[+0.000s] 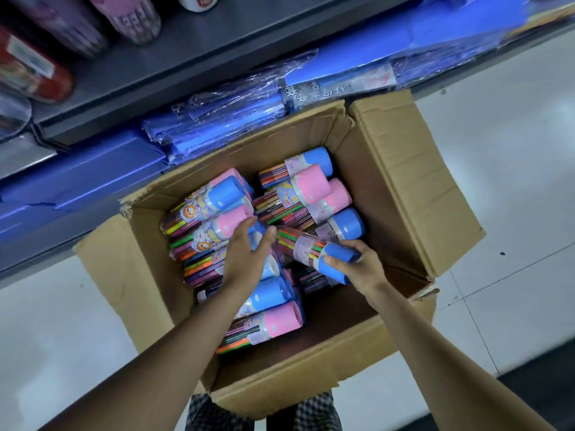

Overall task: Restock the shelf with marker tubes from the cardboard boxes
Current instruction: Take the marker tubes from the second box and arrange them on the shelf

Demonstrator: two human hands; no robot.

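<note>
From the head view, an open cardboard box (404, 188) sits on the floor against the foot of the shelf (193, 57), its flaps folded outward, with marker tubes (217, 213) lying in two rough rows inside, pink and blue caps mixed. The right hand (361, 265) has its fingers curled round the blue cap of one blue-capped tube (308, 248), which lies tilted across the pile near the middle of the box, toward its right wall. The left hand (249, 253) reaches in with fingers spread and only lightly bent over another blue cap; I cannot tell whether it has closed on that tube or merely touches it. The step in hand looks like lifting tubes out for shelving. To do it well, the right hand would best take hold lower on the clear body and not by the cap alone, since a cap may slip off and spill the markers. The left hand should settle on one tube and lift it straight up, clear of its neighbours. Both tubes must clear the rear flap before going up to the shelf, where a few tubes (133, 17) already stand at the upper left.
</note>
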